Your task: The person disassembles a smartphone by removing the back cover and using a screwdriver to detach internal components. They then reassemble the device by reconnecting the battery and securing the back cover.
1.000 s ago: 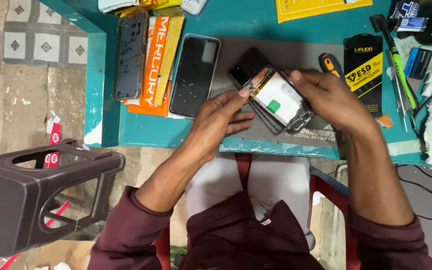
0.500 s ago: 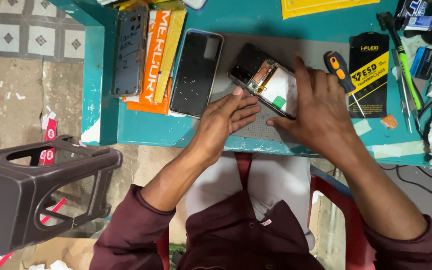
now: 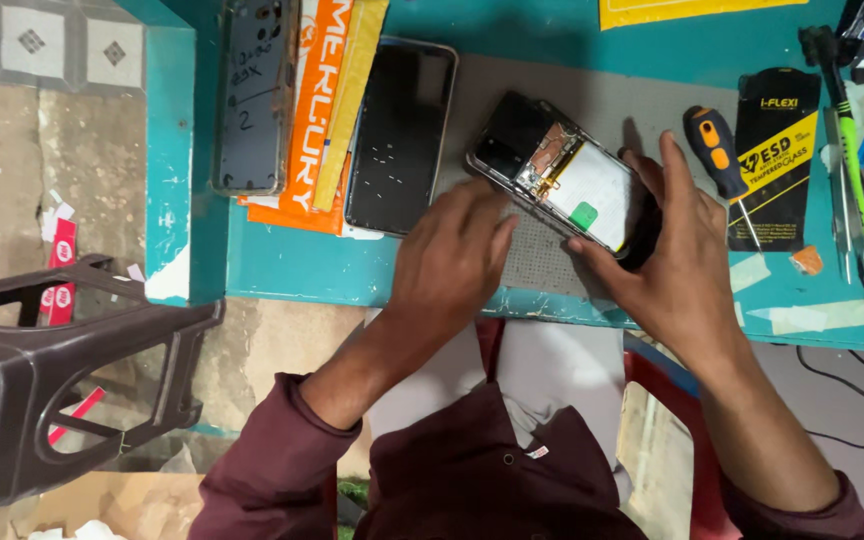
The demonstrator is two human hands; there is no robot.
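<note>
An opened phone (image 3: pixel 562 172) with its back off, showing a white battery and circuit parts, lies tilted on a grey mat (image 3: pixel 542 265) on the teal table (image 3: pixel 282 270). My right hand (image 3: pixel 667 255) grips its lower right end, fingers wrapped around the edge. My left hand (image 3: pixel 452 255) rests flat on the mat just left of the phone, fingertips near its lower edge, holding nothing.
A black phone back panel (image 3: pixel 399 135) lies left of the mat, next to orange and yellow packets (image 3: pixel 317 110) and a grey phone frame (image 3: pixel 252 95). An orange-handled screwdriver (image 3: pixel 717 160), a black packet (image 3: pixel 777 150) and tools lie to the right. A dark plastic stool (image 3: pixel 62 380) stands at the lower left.
My right hand has shifted from lying over the phone to gripping its lower right end. The phone now lies more exposed. My left hand stays on the mat beside it.
</note>
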